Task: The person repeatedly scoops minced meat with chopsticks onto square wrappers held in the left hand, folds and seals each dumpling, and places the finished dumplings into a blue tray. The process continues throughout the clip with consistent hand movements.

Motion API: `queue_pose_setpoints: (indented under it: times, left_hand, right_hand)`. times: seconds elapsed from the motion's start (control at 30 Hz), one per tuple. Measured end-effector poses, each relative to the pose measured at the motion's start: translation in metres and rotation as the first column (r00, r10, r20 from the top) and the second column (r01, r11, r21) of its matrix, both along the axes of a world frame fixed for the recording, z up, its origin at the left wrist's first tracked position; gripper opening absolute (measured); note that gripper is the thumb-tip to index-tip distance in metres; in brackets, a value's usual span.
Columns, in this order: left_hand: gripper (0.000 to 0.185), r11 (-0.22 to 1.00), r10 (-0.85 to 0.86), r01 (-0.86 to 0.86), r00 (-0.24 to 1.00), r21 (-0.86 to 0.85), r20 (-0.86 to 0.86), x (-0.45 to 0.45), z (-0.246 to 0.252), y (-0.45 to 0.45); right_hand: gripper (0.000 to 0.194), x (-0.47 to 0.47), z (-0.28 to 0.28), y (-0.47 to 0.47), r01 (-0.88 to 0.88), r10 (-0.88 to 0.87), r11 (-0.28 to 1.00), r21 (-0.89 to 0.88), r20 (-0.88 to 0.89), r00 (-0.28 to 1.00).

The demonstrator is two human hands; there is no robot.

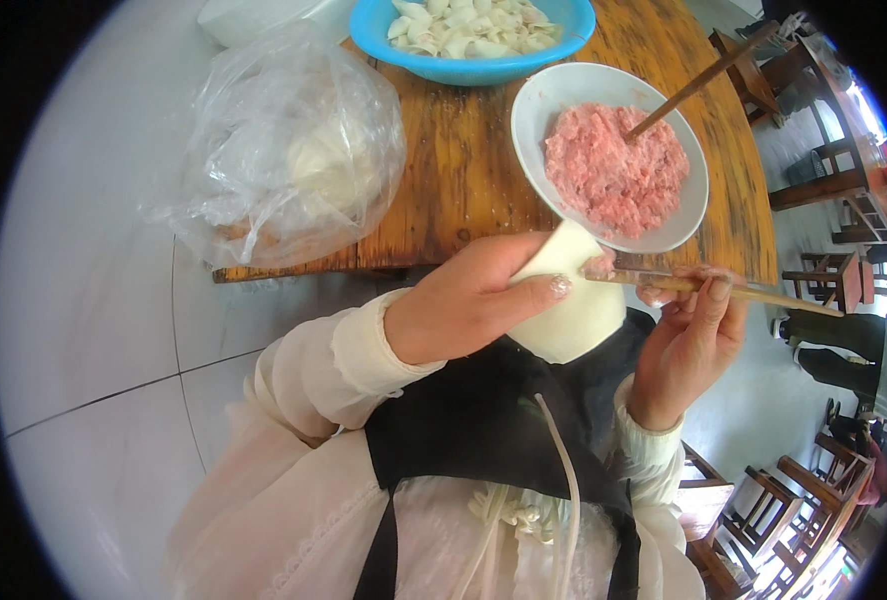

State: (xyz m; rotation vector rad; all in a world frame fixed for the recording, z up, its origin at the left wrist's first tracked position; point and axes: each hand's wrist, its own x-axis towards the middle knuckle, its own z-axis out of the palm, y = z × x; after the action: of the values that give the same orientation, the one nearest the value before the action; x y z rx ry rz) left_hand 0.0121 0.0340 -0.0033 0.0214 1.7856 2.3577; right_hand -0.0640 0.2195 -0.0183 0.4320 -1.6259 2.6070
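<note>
My left hand [481,292] holds a stack of pale dough wrappers [574,322] above my lap, its thumb lying across the top one. In my right hand [691,337] is a light wooden stick [668,283], held level; its left end touches the top wrapper, with a bit of pink minced meat [599,264] there. Just beyond the wrappers, a white bowl [526,142] on the table holds pink minced meat [616,165], with a brown wooden stick [702,82] standing tilted in it.
A blue plastic basin [473,71] of folded, filled dough pieces [473,30] stands at the table's far side. A clear plastic bag [293,150] with pale contents lies on the wooden table [451,172] at left. Wooden stools [833,281] and a person's legs [841,345] are off to the right.
</note>
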Motion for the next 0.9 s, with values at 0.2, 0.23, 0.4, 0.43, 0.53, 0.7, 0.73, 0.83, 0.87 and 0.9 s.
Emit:
queue_pose_setpoints:
  times: [0.2,0.23,0.4,0.43,0.53,0.7,0.73,0.83,0.87,0.9]
  left_hand:
    - [0.039,0.995,0.002,-0.027,0.968,-0.098,-0.249,-0.006,0.010,0.005]
    - [0.041,0.994,-0.004,-0.022,0.972,-0.110,-0.234,-0.006,0.012,0.004]
    - [0.049,0.999,-0.023,0.018,0.993,0.043,0.117,-0.004,0.021,-0.009]
    - [0.050,0.973,-0.050,0.014,0.987,0.232,0.151,-0.004,0.023,-0.009]
    - [0.048,0.855,-0.113,-0.030,0.963,0.517,0.244,-0.004,0.029,-0.011]
    - [0.040,0.999,-0.018,0.022,0.993,-0.031,0.121,-0.009,0.027,-0.007]
    - [0.039,0.994,0.004,0.006,0.996,-0.107,0.092,-0.010,0.024,-0.006]
    - [0.036,0.986,0.009,-0.006,1.000,-0.165,0.015,-0.007,0.016,-0.005]
    - [0.035,0.997,-0.017,0.022,0.998,-0.079,0.064,-0.007,0.014,-0.007]
    - [0.034,0.999,-0.046,0.046,0.993,0.010,0.111,-0.006,0.012,-0.011]
  right_hand:
    - [0.019,-0.010,0.008,0.003,0.001,0.007,0.997,0.083,-0.091,0.996]
    - [0.018,-0.012,0.009,0.004,-0.002,0.011,0.996,0.093,-0.093,0.996]
    - [0.018,-0.019,0.011,0.012,-0.168,0.177,0.982,0.084,-0.113,0.978]
    - [0.018,-0.019,0.012,0.013,-0.205,0.209,0.977,0.055,-0.100,0.973]
    - [0.020,-0.020,0.012,0.014,-0.225,0.230,0.973,0.053,-0.099,0.968]
    - [0.020,-0.014,0.016,0.013,-0.165,0.173,0.983,0.082,-0.107,0.979]
    - [0.020,-0.013,0.017,0.013,-0.151,0.160,0.985,0.087,-0.112,0.981]
    - [0.019,-0.010,0.019,0.013,-0.109,0.124,0.987,0.122,-0.127,0.984]
    - [0.020,-0.011,0.019,0.012,-0.107,0.119,0.989,0.101,-0.117,0.986]
    - [0.020,-0.011,0.019,0.012,-0.106,0.114,0.991,0.080,-0.107,0.988]
